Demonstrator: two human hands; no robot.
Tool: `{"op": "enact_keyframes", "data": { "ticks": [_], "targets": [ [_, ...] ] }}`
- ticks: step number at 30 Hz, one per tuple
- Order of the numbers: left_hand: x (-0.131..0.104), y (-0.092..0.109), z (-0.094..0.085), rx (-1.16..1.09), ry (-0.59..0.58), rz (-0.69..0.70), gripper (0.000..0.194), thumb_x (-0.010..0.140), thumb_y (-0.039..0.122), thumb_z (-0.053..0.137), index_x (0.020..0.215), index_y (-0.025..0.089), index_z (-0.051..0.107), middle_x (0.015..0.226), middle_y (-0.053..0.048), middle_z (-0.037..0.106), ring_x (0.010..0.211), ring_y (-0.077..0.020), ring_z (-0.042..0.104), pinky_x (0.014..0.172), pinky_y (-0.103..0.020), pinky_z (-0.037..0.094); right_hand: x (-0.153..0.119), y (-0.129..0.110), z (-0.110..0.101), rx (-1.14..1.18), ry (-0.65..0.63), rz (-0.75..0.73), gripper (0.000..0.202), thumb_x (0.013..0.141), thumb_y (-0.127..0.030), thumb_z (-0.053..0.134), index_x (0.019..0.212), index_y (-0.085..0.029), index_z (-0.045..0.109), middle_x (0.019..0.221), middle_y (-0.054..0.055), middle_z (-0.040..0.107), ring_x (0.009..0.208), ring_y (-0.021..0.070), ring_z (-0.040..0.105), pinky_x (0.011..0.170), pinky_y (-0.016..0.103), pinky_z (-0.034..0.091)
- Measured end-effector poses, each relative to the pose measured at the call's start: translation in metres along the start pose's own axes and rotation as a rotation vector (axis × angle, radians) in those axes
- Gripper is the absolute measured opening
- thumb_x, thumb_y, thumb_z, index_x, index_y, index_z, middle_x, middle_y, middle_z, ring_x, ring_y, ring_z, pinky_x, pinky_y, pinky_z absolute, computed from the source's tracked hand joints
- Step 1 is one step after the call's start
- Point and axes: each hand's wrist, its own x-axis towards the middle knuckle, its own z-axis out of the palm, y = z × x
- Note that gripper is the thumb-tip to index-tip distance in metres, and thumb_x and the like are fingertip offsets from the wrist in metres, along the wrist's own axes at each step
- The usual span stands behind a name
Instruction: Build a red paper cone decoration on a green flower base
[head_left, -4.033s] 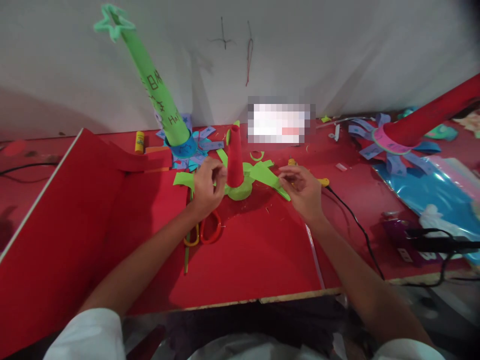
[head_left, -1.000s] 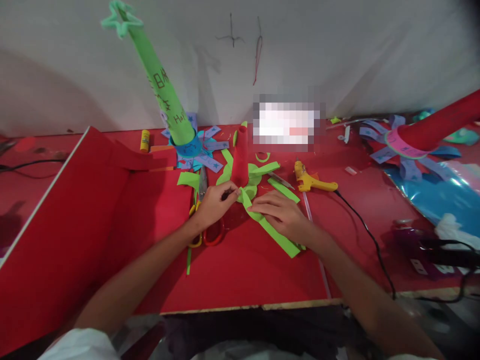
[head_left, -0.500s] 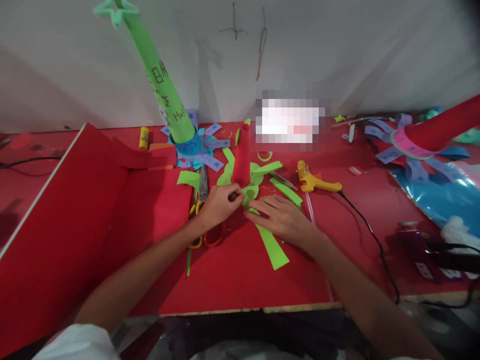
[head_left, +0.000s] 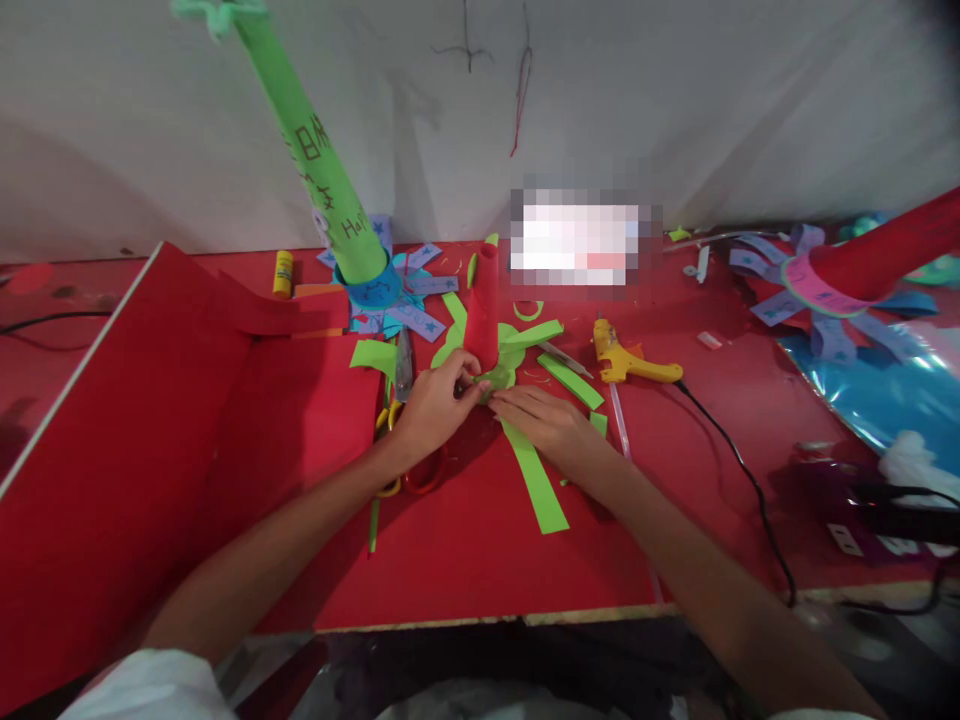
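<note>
A red paper tube (head_left: 482, 310) stands upright on a green flower-shaped paper base (head_left: 513, 352) with strips radiating from it. At the base's near edge, my left hand (head_left: 439, 408) is closed, thumb and finger pinching the green paper. My right hand (head_left: 551, 425) meets it from the other side, fingertips drawn together on the same spot. From under those fingers a green paper strip (head_left: 536, 480) runs toward me; its upper end is hidden. Red-and-yellow scissors (head_left: 426, 472) lie beside my left wrist, and a grey-handled cutter (head_left: 404, 365) lies just beyond it.
A yellow glue gun (head_left: 630, 366) with a black cord lies to the right. A tall green paper tube (head_left: 322, 170) stands back left near a glue stick (head_left: 283, 274). On the left is a folded red board (head_left: 112, 430); at right lies a red tube (head_left: 885, 262).
My hands have drawn together at the green base. My right fingers have moved left and closed up, and my left fingertips have shifted onto the paper. The view has shifted slightly.
</note>
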Motion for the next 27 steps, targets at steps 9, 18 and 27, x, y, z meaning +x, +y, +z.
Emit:
{"op": "enact_keyframes", "data": {
  "ticks": [9,18,27],
  "targets": [
    [-0.002,-0.014,-0.016,0.604,0.019,0.308,0.024,0.105,0.03,0.05,0.101,0.022,0.072,0.074,-0.002,0.075,0.058,-0.0164,0.062,0.054,-0.03,0.022,0.002,-0.001,0.004,0.059,-0.006,0.071,0.036,0.103,-0.009,0.048,0.125,-0.015,0.076,0.117,0.015,0.08,0.116,0.028,0.074,0.105,0.048,0.063],
    [-0.006,-0.018,-0.012,0.722,-0.065,0.495,0.027,0.103,0.03,0.051,0.103,0.024,0.077,0.066,-0.002,0.074,0.054,-0.0158,0.062,0.05,-0.029,0.025,0.003,-0.007,0.004,-0.047,-0.011,0.067,0.029,0.102,-0.008,0.054,0.119,-0.012,0.077,0.111,0.014,0.08,0.106,0.026,0.075,0.096,0.04,0.064],
    [-0.007,-0.017,-0.013,0.737,-0.082,0.517,0.027,0.101,0.025,0.051,0.108,0.022,0.076,0.064,-0.003,0.072,0.053,-0.0155,0.061,0.049,-0.027,0.026,0.003,-0.008,0.003,-0.067,-0.054,0.138,0.033,0.104,-0.009,0.049,0.122,-0.015,0.075,0.114,0.013,0.079,0.109,0.0263,0.073,0.095,0.04,0.063]
  ]
}}
